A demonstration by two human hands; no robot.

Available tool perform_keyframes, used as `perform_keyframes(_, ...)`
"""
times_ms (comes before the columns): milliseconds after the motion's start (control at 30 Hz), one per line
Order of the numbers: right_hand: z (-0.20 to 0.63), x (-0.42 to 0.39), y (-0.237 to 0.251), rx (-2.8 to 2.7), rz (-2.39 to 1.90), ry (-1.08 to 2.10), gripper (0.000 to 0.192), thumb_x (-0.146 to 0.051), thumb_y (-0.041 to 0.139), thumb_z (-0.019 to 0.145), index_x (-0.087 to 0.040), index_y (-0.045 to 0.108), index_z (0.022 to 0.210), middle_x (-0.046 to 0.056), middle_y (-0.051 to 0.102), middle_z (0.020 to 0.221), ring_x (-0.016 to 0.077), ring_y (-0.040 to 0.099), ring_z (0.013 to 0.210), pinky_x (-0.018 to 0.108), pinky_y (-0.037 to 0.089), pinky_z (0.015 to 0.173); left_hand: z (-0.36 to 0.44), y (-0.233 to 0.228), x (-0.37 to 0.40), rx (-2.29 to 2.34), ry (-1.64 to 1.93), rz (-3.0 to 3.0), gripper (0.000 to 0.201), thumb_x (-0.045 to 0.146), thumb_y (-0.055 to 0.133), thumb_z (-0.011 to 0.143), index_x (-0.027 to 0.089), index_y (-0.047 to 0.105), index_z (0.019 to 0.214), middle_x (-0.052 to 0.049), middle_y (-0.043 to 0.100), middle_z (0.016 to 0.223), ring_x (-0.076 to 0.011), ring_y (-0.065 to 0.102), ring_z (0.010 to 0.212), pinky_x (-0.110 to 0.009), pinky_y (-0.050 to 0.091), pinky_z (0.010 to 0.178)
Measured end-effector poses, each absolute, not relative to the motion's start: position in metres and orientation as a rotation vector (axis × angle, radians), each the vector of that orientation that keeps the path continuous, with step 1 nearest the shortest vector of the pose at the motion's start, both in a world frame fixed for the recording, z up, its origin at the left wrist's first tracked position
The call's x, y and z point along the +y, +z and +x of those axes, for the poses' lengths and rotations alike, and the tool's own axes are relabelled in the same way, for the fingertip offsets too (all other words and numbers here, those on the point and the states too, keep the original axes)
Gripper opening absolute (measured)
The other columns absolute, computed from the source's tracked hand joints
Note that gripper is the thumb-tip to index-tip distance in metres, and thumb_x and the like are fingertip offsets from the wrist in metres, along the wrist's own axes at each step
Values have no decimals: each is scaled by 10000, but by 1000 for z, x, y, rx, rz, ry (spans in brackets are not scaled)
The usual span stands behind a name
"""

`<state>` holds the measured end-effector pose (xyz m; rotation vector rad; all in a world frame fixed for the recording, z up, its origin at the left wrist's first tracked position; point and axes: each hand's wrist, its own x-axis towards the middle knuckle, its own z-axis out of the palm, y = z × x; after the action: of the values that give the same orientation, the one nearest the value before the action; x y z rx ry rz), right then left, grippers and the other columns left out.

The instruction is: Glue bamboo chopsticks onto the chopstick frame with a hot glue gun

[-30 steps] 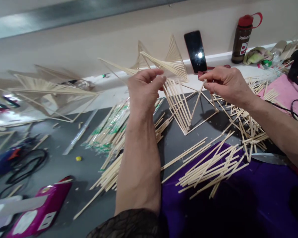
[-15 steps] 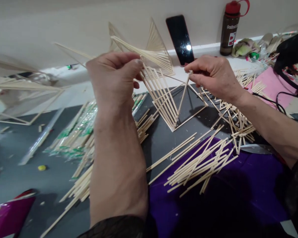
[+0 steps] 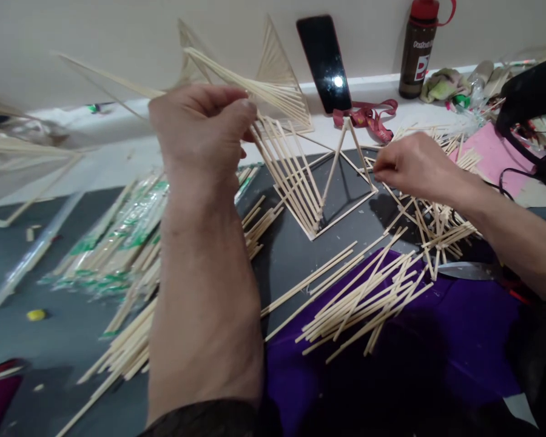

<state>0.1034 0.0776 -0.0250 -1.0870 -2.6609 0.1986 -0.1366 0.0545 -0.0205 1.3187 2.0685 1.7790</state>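
Pale wall [image 3: 118, 36] runs across the back, with a white ledge [image 3: 118, 142] below it and a dark grey table [image 3: 295, 255] in front. Purple cloth [image 3: 391, 358] covers the near right part of the table. On the far left stands part of a finished fan-shaped stick model [image 3: 22, 158], blurred at the edge. A second fanned model [image 3: 273, 85] rises behind the hands, against the wall.

At the middle of the table stands the stick frame [image 3: 309, 182], a pyramid-like shape with a row of slanted sticks along its left face and an open triangle at its right. The left hand [image 3: 200, 130] is raised above the table, thumb and fingers pressed together on the top ends of the frame's slanted sticks. The right hand [image 3: 414, 170] is lower, just right of the frame, fingertips closed together over a tangled stick pile [image 3: 437, 224]; what it pinches cannot be told.

Loose sticks [image 3: 364, 297] lie fanned across the cloth edge. Wrapped stick bundles [image 3: 118, 243] with green print lie left of the forearm. A black phone [image 3: 324, 64] leans on the wall, a brown bottle [image 3: 417, 51] with a red cap stands right of it, and a red ribbon [image 3: 366, 115] lies on the ledge between them.
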Motion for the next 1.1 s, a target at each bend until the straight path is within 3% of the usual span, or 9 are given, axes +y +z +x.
perform_keyframes(133, 103, 73, -50, -2959, -1142, -160, 239, -146, 493, 841, -132, 729, 875, 108, 693, 879, 204, 629, 737, 300, 350, 560, -137, -19, 52, 2005, 1771, 1368, 156, 90, 612, 722, 147, 728, 810, 36, 602, 568, -55, 495, 459, -161, 257, 364)
perform_keyframes(300, 96, 71, -65, -3059, -1134, -367, 294, -104, 426, 862, -139, 714, 915, 160, 682, 923, 213, 624, 736, 319, 354, 554, -138, -17, 47, 2015, 1736, 1360, 94, 142, 623, 760, 148, 717, 765, 13, 613, 586, -84, 501, 482, -214, 324, 429)
perform_keyframes(467, 96, 66, -67, -2977, -1109, -350, 323, -48, 396, 861, -98, 709, 925, 186, 674, 907, 251, 629, 720, 318, 305, 542, -141, -18, 49, 1981, 1713, 1406, 152, 124, 619, 784, 181, 654, 648, 32, 563, 551, -84, 495, 477, -237, 390, 481)
perform_keyframes(967, 91, 67, -70, -3015, -1147, -405, 369, -24, 344, 879, -62, 685, 1015, 217, 658, 985, 247, 623, 766, 297, 290, 544, -139, -23, 50, 1987, 1744, 1439, 110, 89, 632, 756, 153, 703, 701, 23, 576, 553, -73, 479, 463, -217, 327, 443)
perform_keyframes(1100, 89, 67, -73, -3000, -1159, -393, 398, -21, 309, 888, -68, 679, 1025, 212, 655, 1002, 246, 624, 778, 303, 294, 547, -141, -25, 53, 1973, 1757, 1440, 112, 83, 635, 750, 153, 722, 736, 29, 614, 599, -63, 473, 475, -208, 376, 474)
